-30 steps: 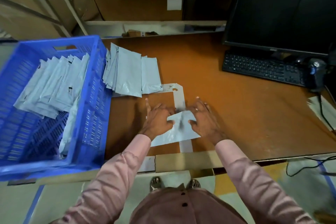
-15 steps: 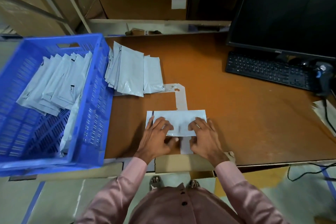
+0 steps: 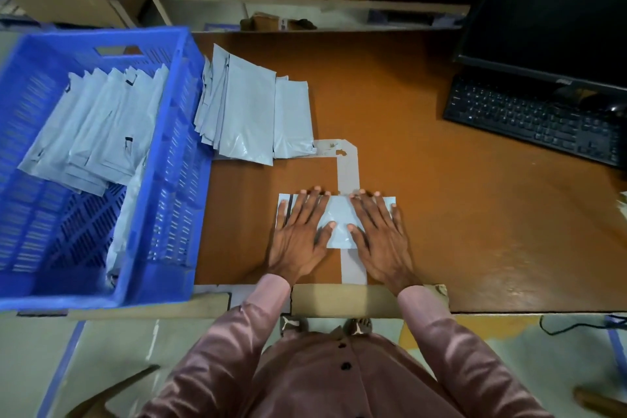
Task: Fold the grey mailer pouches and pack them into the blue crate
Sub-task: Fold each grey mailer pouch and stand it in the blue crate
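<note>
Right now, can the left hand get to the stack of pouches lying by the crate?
Probably yes: the left hand lies flat on the pouch being folded, and only bare table separates it from the stack.

Most of the folded pouch (image 3: 337,219) under both hands; monitor (image 3: 549,10) cropped at right edge.
</note>
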`<state>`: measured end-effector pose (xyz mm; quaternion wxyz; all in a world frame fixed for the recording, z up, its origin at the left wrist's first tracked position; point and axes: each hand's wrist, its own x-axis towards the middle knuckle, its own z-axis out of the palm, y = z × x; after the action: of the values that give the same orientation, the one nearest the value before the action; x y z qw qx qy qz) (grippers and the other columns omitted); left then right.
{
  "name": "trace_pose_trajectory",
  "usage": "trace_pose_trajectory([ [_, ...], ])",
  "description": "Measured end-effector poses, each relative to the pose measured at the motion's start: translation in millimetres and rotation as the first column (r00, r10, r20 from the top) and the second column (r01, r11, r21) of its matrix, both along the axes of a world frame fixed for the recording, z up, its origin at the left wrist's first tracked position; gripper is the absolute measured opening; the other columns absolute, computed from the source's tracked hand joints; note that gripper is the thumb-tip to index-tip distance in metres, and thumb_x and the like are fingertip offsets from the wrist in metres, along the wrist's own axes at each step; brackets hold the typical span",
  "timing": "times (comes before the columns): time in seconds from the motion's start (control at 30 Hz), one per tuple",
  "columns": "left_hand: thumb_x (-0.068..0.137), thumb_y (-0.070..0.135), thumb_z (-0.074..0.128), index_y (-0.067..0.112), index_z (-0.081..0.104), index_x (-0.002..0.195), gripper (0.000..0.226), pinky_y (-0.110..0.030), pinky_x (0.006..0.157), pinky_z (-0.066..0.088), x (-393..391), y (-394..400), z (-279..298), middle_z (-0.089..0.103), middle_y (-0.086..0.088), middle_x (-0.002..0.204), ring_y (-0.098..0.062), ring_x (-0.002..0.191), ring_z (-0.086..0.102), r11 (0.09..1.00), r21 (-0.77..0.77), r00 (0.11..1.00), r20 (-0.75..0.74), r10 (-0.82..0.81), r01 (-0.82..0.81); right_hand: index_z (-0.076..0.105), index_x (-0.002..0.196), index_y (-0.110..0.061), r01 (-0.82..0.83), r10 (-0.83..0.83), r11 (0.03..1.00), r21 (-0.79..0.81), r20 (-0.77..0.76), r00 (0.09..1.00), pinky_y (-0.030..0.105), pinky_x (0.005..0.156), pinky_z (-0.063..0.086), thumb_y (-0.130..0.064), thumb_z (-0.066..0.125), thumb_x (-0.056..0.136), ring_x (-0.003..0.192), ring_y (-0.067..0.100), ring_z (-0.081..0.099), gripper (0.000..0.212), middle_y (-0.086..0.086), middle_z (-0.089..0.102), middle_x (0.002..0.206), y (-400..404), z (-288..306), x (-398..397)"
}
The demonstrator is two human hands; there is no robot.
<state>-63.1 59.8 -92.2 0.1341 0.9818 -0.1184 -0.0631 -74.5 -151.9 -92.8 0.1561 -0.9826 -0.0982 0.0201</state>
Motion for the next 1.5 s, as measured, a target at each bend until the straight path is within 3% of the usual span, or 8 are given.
trace_pose_trajectory([
  [0.43, 0.109, 0.056, 0.022, 0.034, 0.001, 0.166, 0.065, -0.057, 0.127, 0.005, 4.5, -1.3, -1.1, -0.004, 0.009, 0.174, -0.015, 0.160, -0.009, 1.000, 0.015, 1.000, -0.013, -0.011, 0.011, 0.012, 0.166, -0.032, 0.003, -0.003, 1.000, -0.009, -0.038, 0.999, 0.055, 0.128, 0.011, -0.045, 0.036, 0.110, 0.160, 0.017, -0.002, 0.061, -0.010, 0.007, 0.173, -0.9, 0.8, 4.2],
  [1.0, 0.111, 0.049, 0.021, 0.031, 0.004, 0.166, 0.061, -0.055, 0.128, 0.000, 0.4, 4.2, -1.3, -0.004, 0.013, 0.173, -0.011, 0.158, -0.013, 0.996, -0.059, 0.998, 0.002, -0.069, 0.069, 0.006, 0.165, -0.040, -0.002, -0.001, 0.998, -0.066, -0.038, 0.999, 0.050, 0.128, 0.008, -0.049, 0.019, 0.112, 0.160, 0.017, -0.001, 0.055, -0.013, 0.005, 0.173, 1.9, 5.4, -2.5],
  [1.13, 0.112, 0.047, 0.025, 0.027, 0.009, 0.166, 0.060, -0.052, 0.129, 0.006, -3.4, 4.9, -3.7, 0.000, 0.011, 0.173, -0.010, 0.159, -0.007, 0.995, -0.041, 0.996, 0.015, -0.092, 0.093, 0.016, 0.164, -0.038, 0.011, -0.011, 0.997, -0.071, 0.003, 1.000, 0.047, 0.129, 0.006, -0.049, 0.027, 0.111, 0.160, 0.018, -0.001, 0.055, -0.009, 0.010, 0.173, 3.3, 3.0, -9.3],
  [1.23, 0.111, 0.052, 0.022, 0.029, 0.002, 0.166, 0.063, -0.049, 0.129, 0.002, -3.5, 4.2, -2.7, -0.005, 0.012, 0.173, -0.011, 0.159, -0.009, 0.995, -0.010, 0.995, 0.003, -0.097, 0.097, 0.024, 0.164, -0.031, -0.004, 0.005, 0.999, -0.036, 0.022, 1.000, 0.048, 0.129, 0.007, -0.046, 0.032, 0.111, 0.160, 0.018, -0.001, 0.056, -0.007, 0.015, 0.172, 3.7, 2.0, -9.4],
  [1.5, 0.109, 0.055, 0.020, 0.026, 0.003, 0.167, 0.067, -0.054, 0.129, 0.005, -1.0, 7.1, -2.6, -0.001, 0.011, 0.174, -0.014, 0.160, -0.007, 0.990, 0.003, 0.990, -0.005, -0.139, 0.139, 0.014, 0.165, -0.033, -0.012, 0.010, 0.999, -0.043, -0.033, 0.999, 0.046, 0.130, 0.001, -0.049, 0.028, 0.111, 0.160, 0.014, -0.005, 0.058, -0.012, 0.008, 0.173, 1.9, 4.1, -5.5],
])
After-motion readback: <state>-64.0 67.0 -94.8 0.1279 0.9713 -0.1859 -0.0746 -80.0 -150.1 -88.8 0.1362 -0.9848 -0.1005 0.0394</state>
